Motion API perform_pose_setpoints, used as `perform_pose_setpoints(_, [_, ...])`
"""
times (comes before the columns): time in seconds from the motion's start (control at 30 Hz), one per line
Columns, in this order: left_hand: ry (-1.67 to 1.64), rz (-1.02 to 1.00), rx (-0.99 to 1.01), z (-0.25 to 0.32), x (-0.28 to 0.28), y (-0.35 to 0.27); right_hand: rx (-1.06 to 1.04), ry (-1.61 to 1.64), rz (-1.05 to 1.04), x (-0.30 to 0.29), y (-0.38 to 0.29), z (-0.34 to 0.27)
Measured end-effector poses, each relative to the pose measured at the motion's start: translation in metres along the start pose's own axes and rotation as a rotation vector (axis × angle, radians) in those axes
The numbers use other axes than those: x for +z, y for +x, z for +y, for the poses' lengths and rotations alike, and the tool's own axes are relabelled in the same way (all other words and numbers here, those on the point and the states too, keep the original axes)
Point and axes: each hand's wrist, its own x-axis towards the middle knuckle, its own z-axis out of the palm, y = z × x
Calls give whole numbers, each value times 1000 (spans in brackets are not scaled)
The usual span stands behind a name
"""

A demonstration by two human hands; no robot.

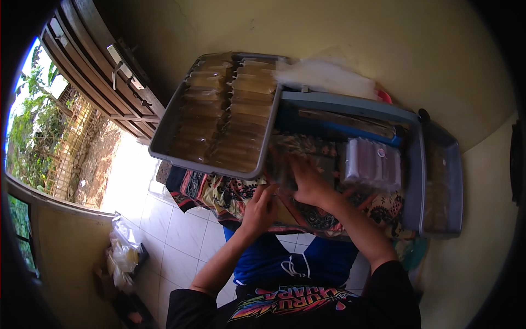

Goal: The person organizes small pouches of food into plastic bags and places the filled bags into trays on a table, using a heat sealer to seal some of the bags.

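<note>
My left hand [259, 209] rests at the near edge of the patterned cloth [230, 195], its fingers curled near a blurred, see-through plastic piece. My right hand [308, 181] is over the cloth, just right of it, fingers spread and blurred by motion. Whether either hand grips the plastic cannot be made out. Beyond my left hand, a grey plastic tray [263, 158] holds two rows of brownish filled plastic packets [246, 119]. To the right of my right hand lies a clear plastic pack of purplish-brown packets [372, 164] with a round sticker.
A grey-blue frame [349, 103] surrounds the right part of the work surface, with a wooden strip [345, 119] inside it. A narrow grey tray [456, 189] of packets stands far right. White plastic sheets [328, 76] lie by the wall. Plastic bags [123, 255] sit lower left, near an open door.
</note>
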Motion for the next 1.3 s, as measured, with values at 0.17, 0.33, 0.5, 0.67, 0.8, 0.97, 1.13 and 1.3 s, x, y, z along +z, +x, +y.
perform_pose_setpoints(0.17, [6,-42,-8,1,-1,2,-9,-46,12,1,-1,2])
perform_pose_setpoints(0.33, [18,-45,-7,4,-2,3,21,-80,6,-1,0,-6])
perform_pose_setpoints(0.5, [15,-58,-14,5,-2,4,23,-109,81,6,1,-7])
perform_pose_setpoints(0.67, [33,-75,0,1,-1,2,36,-164,124,6,4,-12])
perform_pose_setpoints(0.8, [40,-66,24,1,0,3,56,-164,144,12,5,-12])
perform_pose_setpoints(0.97, [26,-71,36,6,-1,5,39,-165,196,18,6,-9])
perform_pose_setpoints(1.13, [5,-80,29,8,-2,6,59,-157,198,19,6,-10])
perform_pose_setpoints(1.3, [50,-107,3,2,2,1,77,-183,143,3,-1,-23])
